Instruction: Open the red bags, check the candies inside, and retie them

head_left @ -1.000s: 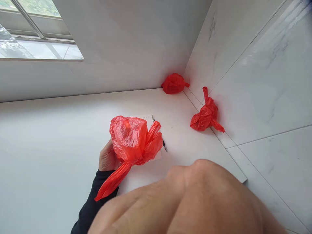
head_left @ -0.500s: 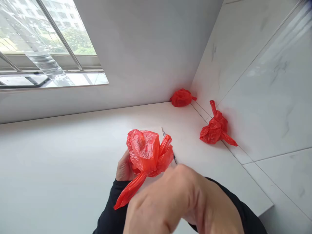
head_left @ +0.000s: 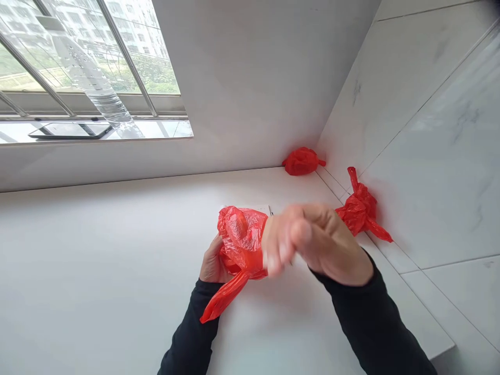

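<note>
My left hand (head_left: 213, 262) is closed around the left side of a red plastic bag (head_left: 239, 233). The bag is bunched up, and one twisted handle hangs toward me over my left sleeve. Something round bulges inside, but I cannot make out what it is. In front of the bag's right side hovers my right hand (head_left: 300, 237), blurred by motion. Its fingers are loosely bent, the thumb stands apart, and nothing shows in them. Whether it touches the bag I cannot tell. Behind the bag, the edge of a pale flat thing (head_left: 263, 209) shows, mostly hidden.
A second red bag (head_left: 302, 161) lies in the far corner of the white table (head_left: 117, 250). Another, knotted red bag (head_left: 361, 208) leans by the marbled tile wall (head_left: 437, 172). On the window sill are a clear bottle (head_left: 105, 99) and a dark-edged flat tablet-like thing (head_left: 70, 131).
My right hand has risen away from near the camera to the bag's right side. My left hand still holds the bag. The view has shifted slightly to the left.
</note>
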Demonstrator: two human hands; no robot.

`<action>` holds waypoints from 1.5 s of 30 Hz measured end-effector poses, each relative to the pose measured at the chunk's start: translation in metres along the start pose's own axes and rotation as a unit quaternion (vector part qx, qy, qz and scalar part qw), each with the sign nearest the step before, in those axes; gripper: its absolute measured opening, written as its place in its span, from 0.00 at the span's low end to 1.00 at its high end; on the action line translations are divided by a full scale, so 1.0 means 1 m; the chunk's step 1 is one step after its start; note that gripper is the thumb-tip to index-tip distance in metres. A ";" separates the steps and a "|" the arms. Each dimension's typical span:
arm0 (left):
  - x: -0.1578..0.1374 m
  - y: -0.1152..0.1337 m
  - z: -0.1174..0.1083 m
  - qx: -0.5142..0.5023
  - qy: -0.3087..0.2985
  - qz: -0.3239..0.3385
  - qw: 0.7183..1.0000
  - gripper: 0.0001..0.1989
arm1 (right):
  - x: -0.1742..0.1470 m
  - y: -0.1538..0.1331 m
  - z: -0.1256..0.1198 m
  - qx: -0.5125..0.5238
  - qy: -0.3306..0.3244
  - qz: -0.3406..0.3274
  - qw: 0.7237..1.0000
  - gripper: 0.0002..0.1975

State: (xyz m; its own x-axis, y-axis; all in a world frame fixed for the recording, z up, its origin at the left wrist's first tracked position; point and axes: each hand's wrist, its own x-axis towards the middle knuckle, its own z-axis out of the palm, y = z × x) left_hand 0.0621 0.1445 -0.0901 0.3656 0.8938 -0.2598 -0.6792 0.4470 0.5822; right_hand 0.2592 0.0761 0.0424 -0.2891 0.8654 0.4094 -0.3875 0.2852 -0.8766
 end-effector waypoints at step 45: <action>0.001 -0.005 0.010 0.141 -0.020 0.051 0.988 0.33 | 0.029 0.104 -0.082 -0.291 -0.006 0.229 0.929 0.37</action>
State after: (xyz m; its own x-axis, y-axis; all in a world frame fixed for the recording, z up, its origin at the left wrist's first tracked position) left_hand 0.0726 0.1427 -0.0856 0.3337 0.9287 -0.1616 -0.5110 0.3223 0.7969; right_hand 0.2820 0.1649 -0.0571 -0.3183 0.9472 -0.0400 0.3160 0.0662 -0.9464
